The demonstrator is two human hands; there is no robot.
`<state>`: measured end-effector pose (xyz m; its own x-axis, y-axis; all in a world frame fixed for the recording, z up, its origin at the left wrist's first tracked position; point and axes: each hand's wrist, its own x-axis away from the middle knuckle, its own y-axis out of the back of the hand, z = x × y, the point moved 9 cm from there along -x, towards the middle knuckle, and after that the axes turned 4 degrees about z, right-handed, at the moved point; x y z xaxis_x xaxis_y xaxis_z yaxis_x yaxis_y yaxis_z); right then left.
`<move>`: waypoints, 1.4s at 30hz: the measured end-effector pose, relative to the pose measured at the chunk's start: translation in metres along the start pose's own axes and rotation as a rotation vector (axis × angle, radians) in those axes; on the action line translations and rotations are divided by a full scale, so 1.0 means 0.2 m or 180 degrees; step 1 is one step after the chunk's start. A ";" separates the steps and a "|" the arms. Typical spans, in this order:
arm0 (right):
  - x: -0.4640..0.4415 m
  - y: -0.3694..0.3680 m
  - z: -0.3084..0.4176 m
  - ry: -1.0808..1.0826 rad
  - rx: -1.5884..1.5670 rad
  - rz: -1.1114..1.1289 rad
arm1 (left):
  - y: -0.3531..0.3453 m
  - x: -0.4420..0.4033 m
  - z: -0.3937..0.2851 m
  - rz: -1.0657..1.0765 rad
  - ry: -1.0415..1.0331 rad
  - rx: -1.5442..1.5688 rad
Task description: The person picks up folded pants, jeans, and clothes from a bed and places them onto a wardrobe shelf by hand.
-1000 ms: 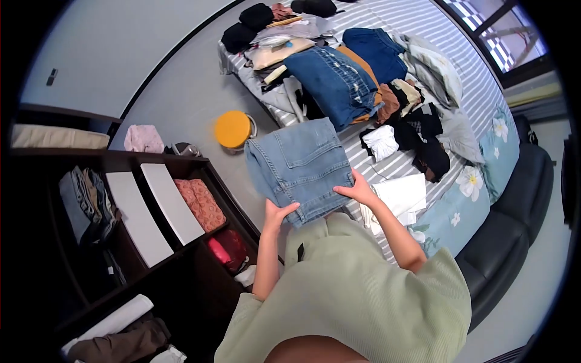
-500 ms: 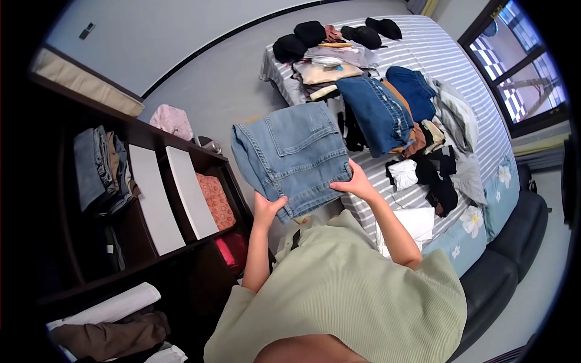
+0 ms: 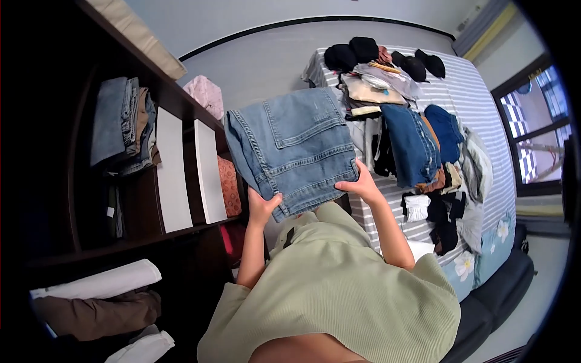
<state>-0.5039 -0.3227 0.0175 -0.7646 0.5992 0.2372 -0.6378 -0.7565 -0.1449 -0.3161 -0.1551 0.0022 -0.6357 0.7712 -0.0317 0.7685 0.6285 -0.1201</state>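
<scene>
Folded light-blue jeans [image 3: 305, 142] are held out in front of my body, waistband toward me and a back pocket facing up. My left hand [image 3: 264, 206] grips their near left corner, thumb on top. On the near right corner, my right hand [image 3: 363, 183] is closed with its thumb over the waistband. The fingers of both hands are mostly hidden beneath the denim. To the left stands a dark wardrobe [image 3: 130, 239], where a stack of folded jeans and trousers [image 3: 124, 121] sits in a compartment.
On the right, a striped bed [image 3: 469, 78] bears dark-blue jeans [image 3: 408, 145], black caps [image 3: 414, 68] and several clothing piles. White panels [image 3: 174, 172] divide the wardrobe. A pink bag [image 3: 204, 97] lies beyond it. Rolled white and brown garments [image 3: 100, 311] are at lower left.
My view has turned left, so the bed sits further right and more of the wardrobe shows. Both hands still hold the folded jeans, now slightly nearer the wardrobe.
</scene>
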 end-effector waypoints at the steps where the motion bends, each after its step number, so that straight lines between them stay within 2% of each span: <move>1: -0.04 -0.02 0.01 -0.0010 0.0025 0.0078 | 0.02 -0.01 0.01 -0.0049 0.0030 0.0095; 6: -0.29 -0.10 0.11 -0.0005 0.0359 0.0338 | 0.12 -0.10 -0.07 -0.0430 -0.0165 0.0075; 12: -0.70 -0.23 0.18 0.0007 0.0128 0.0970 | 0.22 -0.30 -0.13 -0.0795 0.0275 0.0273; 18: -1.09 -0.34 0.34 0.0212 0.0034 0.1678 | 0.31 -0.48 -0.21 -0.1361 -0.0369 0.0134; 25: -1.42 -0.58 0.47 0.0385 0.0074 0.2565 | 0.39 -0.53 -0.33 -0.2145 -0.0715 -0.0095; 34: -1.52 -1.10 0.60 0.0604 0.0105 0.3288 | 0.68 -0.36 -0.48 -0.3127 -0.0957 -0.0189; 42: -1.49 -1.59 0.69 0.0858 0.0061 0.3531 | 1.07 -0.25 -0.63 -0.3174 -0.1070 -0.0052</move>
<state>-0.0603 -0.2962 0.1246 -0.9022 -0.3670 -0.2267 0.4016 -0.9064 -0.1308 -0.1112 -0.0471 0.1022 -0.9663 -0.1621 -0.1998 -0.1146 0.9665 -0.2299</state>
